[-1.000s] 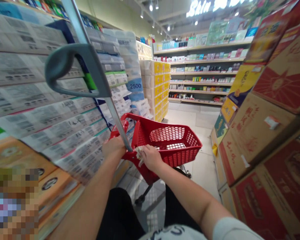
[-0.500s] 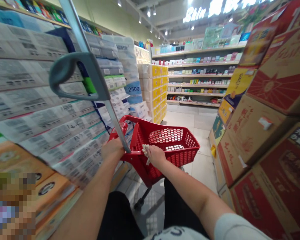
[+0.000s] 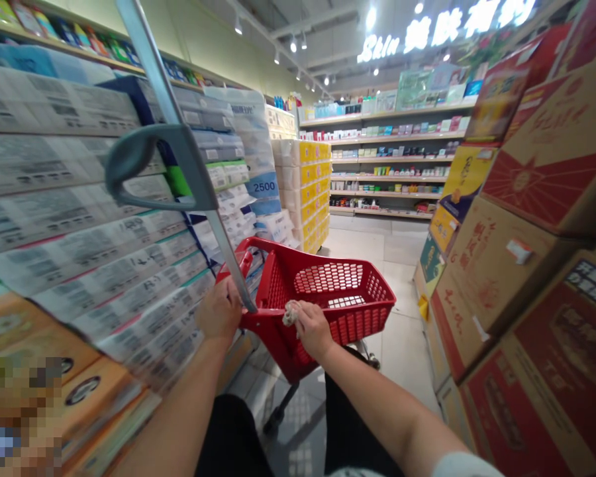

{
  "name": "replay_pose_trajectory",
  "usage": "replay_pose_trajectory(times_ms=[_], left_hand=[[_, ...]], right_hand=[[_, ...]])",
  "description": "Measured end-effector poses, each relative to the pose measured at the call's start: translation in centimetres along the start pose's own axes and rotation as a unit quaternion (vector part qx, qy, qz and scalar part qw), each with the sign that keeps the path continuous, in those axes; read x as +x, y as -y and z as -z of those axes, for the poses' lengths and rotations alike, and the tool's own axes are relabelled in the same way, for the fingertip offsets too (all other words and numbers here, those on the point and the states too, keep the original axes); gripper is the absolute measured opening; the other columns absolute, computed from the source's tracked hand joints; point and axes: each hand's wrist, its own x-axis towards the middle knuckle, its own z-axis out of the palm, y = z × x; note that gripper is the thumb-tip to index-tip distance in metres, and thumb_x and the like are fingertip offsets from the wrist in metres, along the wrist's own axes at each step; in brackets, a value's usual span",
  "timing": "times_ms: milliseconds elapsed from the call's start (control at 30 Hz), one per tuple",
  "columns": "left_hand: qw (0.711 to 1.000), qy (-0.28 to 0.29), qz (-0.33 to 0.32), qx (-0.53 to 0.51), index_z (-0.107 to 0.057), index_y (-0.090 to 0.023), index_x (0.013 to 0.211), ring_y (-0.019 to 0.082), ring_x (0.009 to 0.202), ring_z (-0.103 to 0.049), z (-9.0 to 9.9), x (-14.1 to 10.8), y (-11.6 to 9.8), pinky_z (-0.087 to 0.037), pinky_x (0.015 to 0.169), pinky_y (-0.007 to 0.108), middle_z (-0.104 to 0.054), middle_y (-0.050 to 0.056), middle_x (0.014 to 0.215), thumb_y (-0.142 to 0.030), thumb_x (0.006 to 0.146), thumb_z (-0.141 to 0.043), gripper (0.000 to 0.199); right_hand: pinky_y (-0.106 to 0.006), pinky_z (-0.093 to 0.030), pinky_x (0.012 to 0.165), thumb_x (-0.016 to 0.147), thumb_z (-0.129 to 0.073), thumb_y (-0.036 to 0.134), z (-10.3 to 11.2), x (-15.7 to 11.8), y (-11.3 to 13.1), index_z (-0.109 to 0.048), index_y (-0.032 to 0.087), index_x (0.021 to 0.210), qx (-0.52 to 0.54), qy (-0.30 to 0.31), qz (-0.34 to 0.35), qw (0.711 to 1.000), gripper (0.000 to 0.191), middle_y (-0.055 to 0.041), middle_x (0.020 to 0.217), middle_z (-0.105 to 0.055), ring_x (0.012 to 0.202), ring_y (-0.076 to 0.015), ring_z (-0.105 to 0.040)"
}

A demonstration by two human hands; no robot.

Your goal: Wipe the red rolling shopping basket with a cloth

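Observation:
A red plastic shopping cart (image 3: 352, 328) stands in front of me, turned at an angle, its basket walls full of holes. My left hand (image 3: 220, 309) is closed around the red handle at the cart's near left end; its fingertips are partly hidden. Over the near rim, my right hand (image 3: 314, 330) pinches a crumpled pale cloth (image 3: 291, 312) against the red plastic. A metal pole (image 3: 232, 262) slants up from the cart's corner beside my left hand and carries a grey loop-shaped grip (image 3: 191, 169). Neither hand touches that grip.
Stacked packs of tissue paper (image 3: 54, 162) line the left side, with orange boxes (image 3: 87, 384) below. Yellow-and-white packs (image 3: 310, 192) stand beyond the cart. Cardboard cartons (image 3: 506, 265) are piled along the right. Stocked shelves (image 3: 392, 159) cross the back, past the tiled floor (image 3: 402, 248).
The view has tilted up slightly, so things sit lower in the picture. The cloth, hanging down the cart's side before, is now bunched at the rim under my right hand. My left hand stays on the handle.

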Motion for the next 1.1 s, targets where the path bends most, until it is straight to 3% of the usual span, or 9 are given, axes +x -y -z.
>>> replay_pose_trajectory(times_ms=[100, 167, 333, 500, 667, 733, 800, 900, 1100], left_hand=[[0.991, -0.113, -0.059, -0.041, -0.045, -0.017, 0.136, 0.027, 0.128, -0.047, -1.2, -2.1, 0.7, -0.034, 0.105, 0.044, -0.054, 0.016, 0.135, -0.032, 0.093, -0.030, 0.048], [0.978, -0.153, -0.131, -0.044, -0.049, -0.018, 0.133, 0.030, 0.134, -0.040, -2.2, -3.6, 0.9, -0.028, 0.109, 0.049, -0.051, 0.017, 0.137, -0.036, 0.090, -0.041, 0.048], [0.939, -0.040, -0.340, -0.034, -0.059, -0.030, 0.125, 0.024, 0.120, -0.054, -4.0, -5.8, -0.8, -0.030, 0.107, 0.041, -0.067, 0.007, 0.117, -0.029, 0.089, -0.047, 0.037], [0.958, -0.019, -0.285, 0.018, -0.071, -0.027, 0.092, 0.026, 0.107, -0.058, -4.2, -5.6, -2.7, -0.031, 0.105, 0.044, -0.071, 0.006, 0.090, -0.031, 0.092, -0.043, 0.028], [0.961, -0.059, -0.267, 0.039, -0.066, -0.025, 0.074, 0.024, 0.098, -0.059, -4.7, -4.7, -2.7, -0.031, 0.105, 0.043, -0.068, 0.004, 0.080, -0.029, 0.092, -0.043, 0.030], [0.960, -0.081, -0.266, 0.027, -0.064, -0.024, 0.072, 0.023, 0.094, -0.059, -5.3, -4.5, -2.5, -0.032, 0.104, 0.043, -0.066, 0.004, 0.076, -0.028, 0.091, -0.044, 0.029], [0.956, -0.107, -0.274, 0.009, -0.063, -0.023, 0.069, 0.022, 0.090, -0.059, -5.9, -4.5, -2.3, -0.033, 0.102, 0.042, -0.065, 0.003, 0.073, -0.028, 0.091, -0.046, 0.027], [0.949, -0.140, -0.281, -0.011, -0.061, -0.023, 0.068, 0.021, 0.087, -0.059, -6.4, -4.6, -2.3, -0.033, 0.099, 0.041, -0.064, 0.002, 0.071, -0.027, 0.090, -0.049, 0.025], [0.952, -0.145, -0.268, -0.013, -0.060, -0.022, 0.068, 0.022, 0.088, -0.059, -6.3, -4.9, -2.6, -0.032, 0.099, 0.042, -0.064, 0.002, 0.071, -0.024, 0.090, -0.050, 0.024]], right_hand=[[-0.026, -0.046, 0.078, 0.095, -0.046, 0.026, 0.4, 0.5, 0.4, -0.067, 0.021, 0.098, 0.002, 0.044, -0.081, 0.996, 0.022, -0.0037, 0.090, -0.069, 0.082, -0.0157, -0.062], [-0.026, -0.046, 0.075, 0.092, -0.049, 0.024, 0.4, 0.8, 0.6, -0.067, 0.021, 0.099, -0.001, 0.060, -0.107, 0.992, 0.020, -0.0037, 0.089, -0.069, 0.078, -0.0158, -0.062], [-0.031, -0.041, 0.096, 0.087, -0.045, 0.010, 0.1, 0.6, 0.8, -0.060, 0.021, 0.117, 0.054, -0.027, 0.041, 0.997, 0.035, -0.0077, 0.121, -0.062, 0.111, -0.0177, -0.055], [-0.024, -0.043, 0.070, 0.087, -0.051, 0.017, 0.4, 1.6, -0.1, -0.063, 0.023, 0.089, 0.011, 0.096, -0.077, 0.992, 0.014, 0.0004, 0.081, -0.065, 0.074, -0.0147, -0.059], [-0.034, -0.039, 0.089, 0.089, -0.044, 0.014, -0.6, 0.1, -0.7, -0.057, 0.022, 0.117, -0.035, -0.016, 0.031, 0.999, 0.032, -0.0076, 0.108, -0.063, 0.098, -0.0214, -0.056], [-0.034, -0.040, 0.088, 0.089, -0.043, 0.014, -0.9, 0.1, -0.8, -0.058, 0.023, 0.115, -0.041, -0.035, -0.004, 0.999, 0.032, -0.0067, 0.105, -0.064, 0.096, -0.0210, -0.056], [-0.031, -0.041, 0.075, 0.087, -0.047, 0.017, -0.9, 0.9, -0.9, -0.061, 0.024, 0.093, -0.056, 0.018, -0.088, 0.994, 0.017, -0.0027, 0.086, -0.064, 0.080, -0.0194, -0.057], [-0.028, -0.039, 0.066, 0.087, -0.045, 0.019, -1.0, 1.7, -0.9, -0.060, 0.023, 0.084, -0.065, 0.074, -0.142, 0.985, 0.016, -0.0002, 0.077, -0.062, 0.069, -0.0172, -0.054], [-0.037, -0.038, 0.090, 0.088, -0.039, 0.015, -2.2, -0.6, -1.3, -0.055, 0.022, 0.116, -0.046, -0.090, -0.003, 0.995, 0.033, -0.0062, 0.107, -0.062, 0.098, -0.0221, -0.054]])
